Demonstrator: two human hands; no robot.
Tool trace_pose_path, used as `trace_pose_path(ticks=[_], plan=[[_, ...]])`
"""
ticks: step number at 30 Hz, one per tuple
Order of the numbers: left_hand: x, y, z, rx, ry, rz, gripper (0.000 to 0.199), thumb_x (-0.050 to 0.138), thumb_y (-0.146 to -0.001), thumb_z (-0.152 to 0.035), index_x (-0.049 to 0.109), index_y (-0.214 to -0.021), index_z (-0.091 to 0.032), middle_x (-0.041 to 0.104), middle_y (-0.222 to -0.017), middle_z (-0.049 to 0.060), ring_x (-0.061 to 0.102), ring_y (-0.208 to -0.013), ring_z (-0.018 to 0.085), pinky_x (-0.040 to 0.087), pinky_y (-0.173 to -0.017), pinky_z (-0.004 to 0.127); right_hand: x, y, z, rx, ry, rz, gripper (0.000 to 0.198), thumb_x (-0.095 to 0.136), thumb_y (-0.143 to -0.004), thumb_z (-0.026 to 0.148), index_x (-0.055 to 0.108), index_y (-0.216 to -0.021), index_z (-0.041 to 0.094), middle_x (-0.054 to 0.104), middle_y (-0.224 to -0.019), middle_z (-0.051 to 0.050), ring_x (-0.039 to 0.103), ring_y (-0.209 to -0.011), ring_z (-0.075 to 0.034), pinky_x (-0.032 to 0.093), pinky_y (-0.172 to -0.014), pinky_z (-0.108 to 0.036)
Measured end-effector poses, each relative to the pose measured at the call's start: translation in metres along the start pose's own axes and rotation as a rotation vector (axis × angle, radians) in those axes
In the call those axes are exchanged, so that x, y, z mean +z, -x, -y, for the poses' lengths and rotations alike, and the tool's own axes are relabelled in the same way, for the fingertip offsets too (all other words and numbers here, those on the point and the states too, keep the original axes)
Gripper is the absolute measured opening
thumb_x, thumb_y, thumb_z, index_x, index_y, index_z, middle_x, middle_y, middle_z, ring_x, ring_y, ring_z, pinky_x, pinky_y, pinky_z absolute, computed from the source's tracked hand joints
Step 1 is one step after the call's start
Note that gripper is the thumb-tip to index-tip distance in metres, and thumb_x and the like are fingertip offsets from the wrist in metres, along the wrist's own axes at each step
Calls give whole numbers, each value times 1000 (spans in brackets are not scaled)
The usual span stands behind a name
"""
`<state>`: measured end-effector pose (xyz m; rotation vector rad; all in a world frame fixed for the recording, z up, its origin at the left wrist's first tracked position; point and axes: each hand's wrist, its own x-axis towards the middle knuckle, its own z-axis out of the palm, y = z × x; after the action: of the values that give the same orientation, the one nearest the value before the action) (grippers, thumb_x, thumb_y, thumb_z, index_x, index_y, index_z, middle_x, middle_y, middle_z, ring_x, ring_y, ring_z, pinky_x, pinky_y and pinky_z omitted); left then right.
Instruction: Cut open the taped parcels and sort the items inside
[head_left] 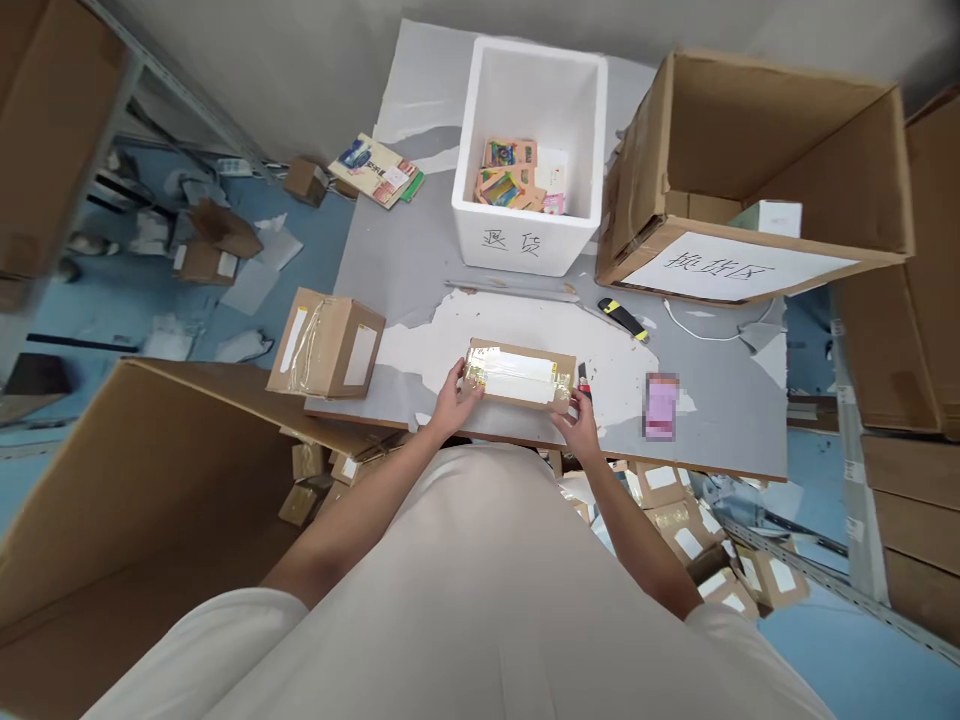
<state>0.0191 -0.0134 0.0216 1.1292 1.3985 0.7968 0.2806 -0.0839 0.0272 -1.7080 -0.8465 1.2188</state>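
A small brown cardboard box (519, 375) with a white label and clear tape lies at the front of the table, held between both hands. My left hand (454, 400) grips its left end, fingers on top and side. At the right end, my right hand (577, 424) holds the near corner. Just beyond that hand lies a red-handled utility knife (584, 382), partly hidden by the fingers. A black and yellow cutter (623, 319) rests farther back on the right. A taped carton (327, 344) stands at the table's left edge.
A white foam box (517, 240) with packets inside stands at the back, beside a large open carton (637, 220). Flat packages (379, 172) overhang the left edge. A pink blurred item (661, 407) lies right. Another big open carton (150, 480) stands left; several parcels lie below the table.
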Motion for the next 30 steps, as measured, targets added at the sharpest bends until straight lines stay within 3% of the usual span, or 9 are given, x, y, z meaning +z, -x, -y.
trace_pose_path(ticks=[4,7,12,17,20,24,27,30], plan=[[-7,4,4,-4,-51,67,104,82,-61,-40,29,-149,-23,31,-155,14,32,-142,32,31,-113,45,-6,-5,-9,19,5,75,85,82,-55,29,46,-131,27,46,-136,-9,46,-124,-25,45,-103,-45],[-17,1,13,33,-95,170,113,86,-53,-37,28,-149,-20,38,-151,15,37,-138,32,32,-112,45,-3,-10,-13,38,6,104,91,84,-48,22,47,-131,27,50,-134,-9,48,-123,-26,45,-102,-45],[-26,-14,25,46,-142,280,67,70,-72,-42,53,-132,-18,62,-127,12,56,-120,28,40,-106,43,5,-19,-18,67,58,71,70,79,-58,27,55,-124,23,62,-119,-8,57,-109,-25,45,-98,-46],[-30,-23,17,55,-188,123,48,63,-77,-44,64,-118,-18,64,-108,10,61,-101,22,48,-92,36,1,-19,-17,19,145,102,47,69,-71,47,63,-111,23,64,-107,-7,60,-93,-22,51,-86,-39],[-29,-24,12,51,-291,64,44,57,-83,-46,67,-115,-17,62,-96,8,60,-89,19,50,-84,33,0,-19,-15,-30,344,88,52,52,-82,60,65,-113,21,64,-100,-8,59,-90,-23,49,-85,-39],[-21,-20,15,-5,-432,88,43,49,-89,-45,68,-114,-14,61,-90,8,60,-84,20,50,-86,36,7,-25,-16,52,521,19,69,27,-90,67,66,-116,18,64,-98,-12,57,-97,-27,45,-90,-43],[-19,-16,23,-18,-436,78,46,46,-91,-44,64,-120,-13,63,-100,11,61,-90,21,49,-90,37,6,-25,-22,59,471,4,70,27,-89,70,65,-119,19,65,-103,-12,57,-102,-27,45,-92,-42],[-25,-12,34,14,-399,72,45,43,-92,-40,62,-124,-15,64,-112,12,61,-102,22,48,-95,38,-4,-18,-34,92,315,-4,70,29,-88,68,57,-131,20,63,-111,-11,61,-91,-22,51,-82,-37]])
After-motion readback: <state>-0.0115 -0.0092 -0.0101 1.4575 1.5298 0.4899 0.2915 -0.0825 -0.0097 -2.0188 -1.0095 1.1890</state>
